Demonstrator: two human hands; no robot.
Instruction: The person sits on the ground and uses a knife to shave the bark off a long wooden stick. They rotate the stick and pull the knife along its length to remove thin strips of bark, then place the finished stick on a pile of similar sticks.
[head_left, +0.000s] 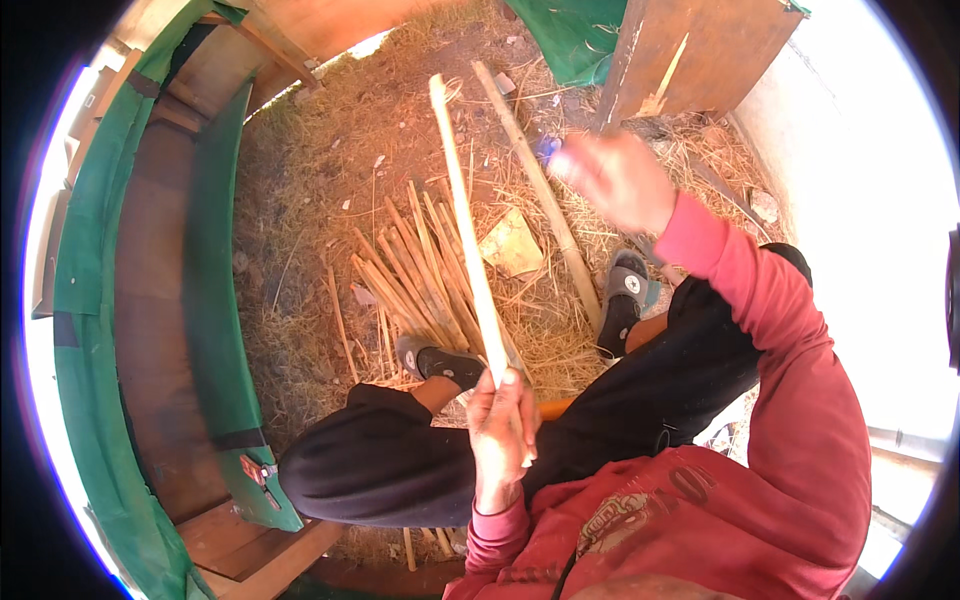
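On straw-strewn ground (290, 215), split sticks (412, 275) are heaped. A pale strip (468, 232) is held over them, its near end pinched by the left hand (503, 425). Beside a blue object (548, 149), the right hand (628, 178) is blurred; its grip cannot be told.

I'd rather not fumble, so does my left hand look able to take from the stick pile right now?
Probably not: your left hand is closed around the long pale stick, so its grip looks taken. Your left foot also sits at the near end of the stick pile.
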